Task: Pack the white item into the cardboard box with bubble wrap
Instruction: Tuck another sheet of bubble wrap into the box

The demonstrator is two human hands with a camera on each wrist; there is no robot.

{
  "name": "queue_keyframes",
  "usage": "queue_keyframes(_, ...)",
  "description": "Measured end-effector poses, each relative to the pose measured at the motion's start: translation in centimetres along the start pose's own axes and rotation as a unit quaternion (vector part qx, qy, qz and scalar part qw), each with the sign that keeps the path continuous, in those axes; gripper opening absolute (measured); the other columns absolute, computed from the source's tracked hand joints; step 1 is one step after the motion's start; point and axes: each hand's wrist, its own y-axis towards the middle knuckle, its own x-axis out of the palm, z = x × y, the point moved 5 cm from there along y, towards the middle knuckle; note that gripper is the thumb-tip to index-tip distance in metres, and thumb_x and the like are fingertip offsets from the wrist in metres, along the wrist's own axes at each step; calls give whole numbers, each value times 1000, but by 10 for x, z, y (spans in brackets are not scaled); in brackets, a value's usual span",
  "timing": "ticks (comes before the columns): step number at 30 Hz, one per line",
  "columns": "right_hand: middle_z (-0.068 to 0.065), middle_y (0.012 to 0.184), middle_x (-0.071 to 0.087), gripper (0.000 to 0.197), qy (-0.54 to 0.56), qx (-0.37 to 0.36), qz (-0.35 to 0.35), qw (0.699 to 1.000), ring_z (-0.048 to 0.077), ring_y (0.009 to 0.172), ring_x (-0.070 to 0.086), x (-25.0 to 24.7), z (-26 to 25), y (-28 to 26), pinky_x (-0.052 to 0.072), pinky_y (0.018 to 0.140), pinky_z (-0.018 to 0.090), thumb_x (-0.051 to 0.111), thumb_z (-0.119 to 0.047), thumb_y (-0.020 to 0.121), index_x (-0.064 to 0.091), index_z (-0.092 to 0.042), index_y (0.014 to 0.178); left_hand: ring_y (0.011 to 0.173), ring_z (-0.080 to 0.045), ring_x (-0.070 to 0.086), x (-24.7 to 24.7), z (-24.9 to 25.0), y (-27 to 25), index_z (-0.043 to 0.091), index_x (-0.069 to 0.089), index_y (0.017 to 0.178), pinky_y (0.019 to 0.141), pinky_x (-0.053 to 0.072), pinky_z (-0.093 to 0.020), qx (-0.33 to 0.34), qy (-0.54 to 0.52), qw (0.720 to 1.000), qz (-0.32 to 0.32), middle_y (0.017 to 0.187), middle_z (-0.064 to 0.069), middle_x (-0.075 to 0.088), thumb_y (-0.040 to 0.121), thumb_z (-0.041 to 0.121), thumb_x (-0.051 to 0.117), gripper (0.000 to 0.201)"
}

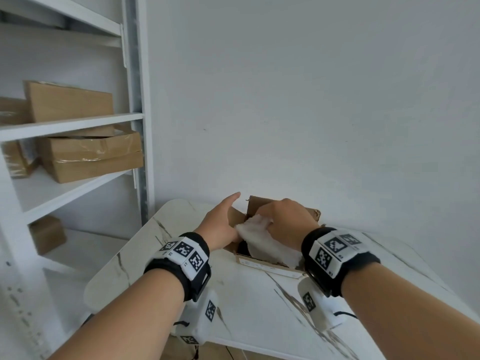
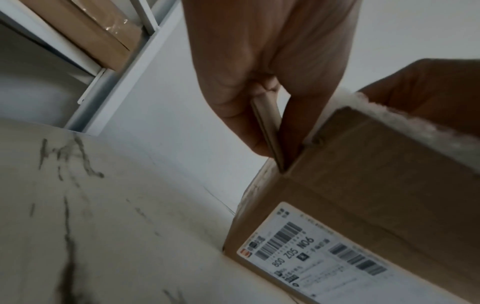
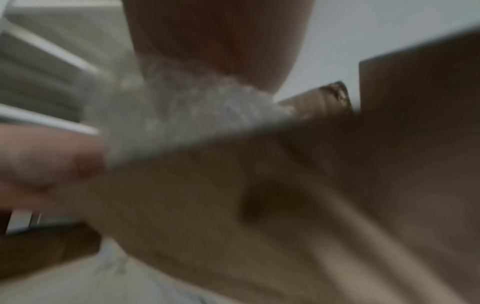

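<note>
An open cardboard box (image 1: 262, 263) with a shipping label (image 2: 306, 255) stands on the marble table (image 1: 246, 302), close to the wall. White bubble wrap (image 1: 255, 236) bulges out of its top. My left hand (image 1: 228, 216) pinches the box's upright left flap (image 2: 267, 121) between thumb and fingers. My right hand (image 1: 283, 216) lies on top of the bubble wrap (image 3: 187, 115), fingers curled down into it over the box opening. The white item cannot be told apart from the wrap. The right wrist view is blurred.
A white shelf unit (image 1: 137, 118) stands left of the table and holds several closed cardboard boxes (image 1: 91, 154). A bare white wall (image 1: 311, 113) rises just behind the box. The table's rounded left edge (image 1: 104, 271) is near the shelf.
</note>
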Motion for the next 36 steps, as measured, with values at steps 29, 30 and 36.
queue_keyframes(29,6,92,67,36,-111,-209,107,966,28,78,64,47,11,-7,53,41,34,45,-21,75,67,-17,103,78,-18,58,4,-8,3,15,71,88,69,48,-30,-35,-174,982,60,80,0,65,63,-2,61,33)
queue_keyframes(30,5,92,67,30,-115,-217,96,965,28,79,65,47,10,-6,53,41,34,53,-18,74,66,-18,101,77,-18,57,5,-7,4,14,71,87,68,47,-29,-30,-170,983,58,79,1,65,64,-3,60,31)
queue_keyframes(36,-4,108,69,47,-170,-226,43,958,26,89,64,53,11,1,55,51,31,70,-10,71,63,-21,116,73,-15,54,5,-5,6,22,63,80,60,42,-24,-12,-149,988,44,74,3,59,69,-6,58,30)
